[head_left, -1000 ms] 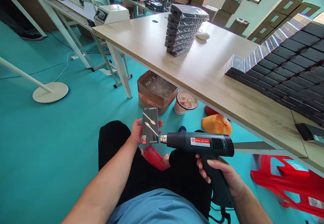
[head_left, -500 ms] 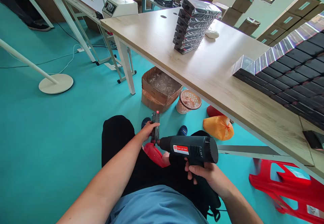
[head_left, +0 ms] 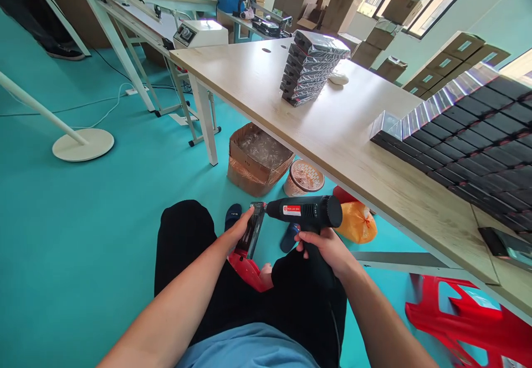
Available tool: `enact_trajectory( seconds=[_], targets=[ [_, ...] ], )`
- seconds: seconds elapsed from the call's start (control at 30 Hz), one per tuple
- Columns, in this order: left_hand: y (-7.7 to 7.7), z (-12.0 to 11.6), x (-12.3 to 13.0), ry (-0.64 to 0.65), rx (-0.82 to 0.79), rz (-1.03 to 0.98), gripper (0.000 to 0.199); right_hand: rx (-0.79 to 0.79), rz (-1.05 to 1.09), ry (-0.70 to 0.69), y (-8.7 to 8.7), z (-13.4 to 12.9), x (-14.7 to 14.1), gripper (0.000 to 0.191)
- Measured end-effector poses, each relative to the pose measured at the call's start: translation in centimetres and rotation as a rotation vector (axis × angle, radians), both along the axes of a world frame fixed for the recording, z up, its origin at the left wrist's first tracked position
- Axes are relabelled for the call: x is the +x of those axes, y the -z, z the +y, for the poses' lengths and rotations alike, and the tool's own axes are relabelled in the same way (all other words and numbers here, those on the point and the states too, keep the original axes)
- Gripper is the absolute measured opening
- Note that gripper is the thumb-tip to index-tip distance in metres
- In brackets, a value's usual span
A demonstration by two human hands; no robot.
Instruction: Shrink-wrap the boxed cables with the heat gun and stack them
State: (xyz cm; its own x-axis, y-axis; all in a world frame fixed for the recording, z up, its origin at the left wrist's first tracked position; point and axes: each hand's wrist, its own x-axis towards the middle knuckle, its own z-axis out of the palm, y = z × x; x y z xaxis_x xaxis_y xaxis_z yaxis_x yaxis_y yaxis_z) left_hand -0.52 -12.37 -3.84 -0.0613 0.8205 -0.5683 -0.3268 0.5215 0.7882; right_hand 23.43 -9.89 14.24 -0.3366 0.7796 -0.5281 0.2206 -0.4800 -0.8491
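Observation:
My left hand (head_left: 241,228) grips a dark, thin box (head_left: 253,232) with a shiny film-like surface, held low above my lap between my knees. Its fingers are partly hidden behind the box. In my right hand (head_left: 322,244) is a black heat gun (head_left: 305,210) with a red and white label, my fingers wrapped round its handle. The gun lies level, and its nozzle points left at the box's upper end, very close to it. Whether they touch I cannot tell. Under the box shows the red seat (head_left: 249,271) I sit on.
On the wooden table (head_left: 353,146) stand a tilted stack of film-wrapped boxes (head_left: 311,69) and a large block of dark boxes (head_left: 469,129). Below are a carton of clear film (head_left: 257,160), a basket (head_left: 303,178) and an orange bag (head_left: 357,224). A red stool (head_left: 457,318) lies at right.
The heat gun has moved up, and its nozzle now points at the box's upper end instead of its lower end. My left hand has turned the box so a broader face shows.

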Motion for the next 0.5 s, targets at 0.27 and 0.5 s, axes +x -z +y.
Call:
enact_trajectory(
  seconds=[0.27, 0.5],
  targets=[
    [0.8, -0.3, -0.3, -0.107, -0.116, -0.096, 0.059, -0.041, -0.024, -0.021, -0.9, 3.0, -0.7, 0.024],
    [1.7, 0.2, -0.3, -0.182, -0.131, -0.175, 0.059, -0.173, -0.072, -0.373, -1.8, -0.5, 0.2, 0.017]
  ],
)
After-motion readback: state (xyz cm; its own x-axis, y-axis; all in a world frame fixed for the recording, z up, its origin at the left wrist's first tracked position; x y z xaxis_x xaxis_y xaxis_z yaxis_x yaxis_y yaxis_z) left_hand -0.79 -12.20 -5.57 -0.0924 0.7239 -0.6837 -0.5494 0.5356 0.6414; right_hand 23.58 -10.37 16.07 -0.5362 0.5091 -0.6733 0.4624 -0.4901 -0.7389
